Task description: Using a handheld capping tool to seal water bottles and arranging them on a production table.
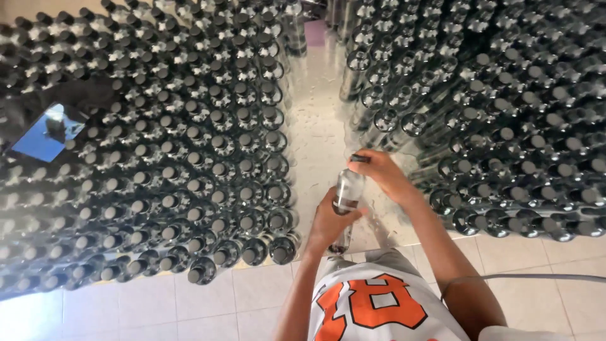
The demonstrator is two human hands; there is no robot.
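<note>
Here, left hand (328, 221) gripping clear bottle (348, 189), right hand (382, 173) fingers pinching its black cap (360, 158)

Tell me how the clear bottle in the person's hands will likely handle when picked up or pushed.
The bottle looks like clear glass, so probably rigid and breakable. Its tall, narrow shape suggests it tips easily. The left hand wraps its body and the right hand its cap; it may be slippery.

you are standing in a bottling workshop or small factory. hundreds of same clear glass bottles with dark caps (189, 158) stand in tight rows on a shiny metal table (319, 126), above a pale tiled floor (189, 303).
</note>
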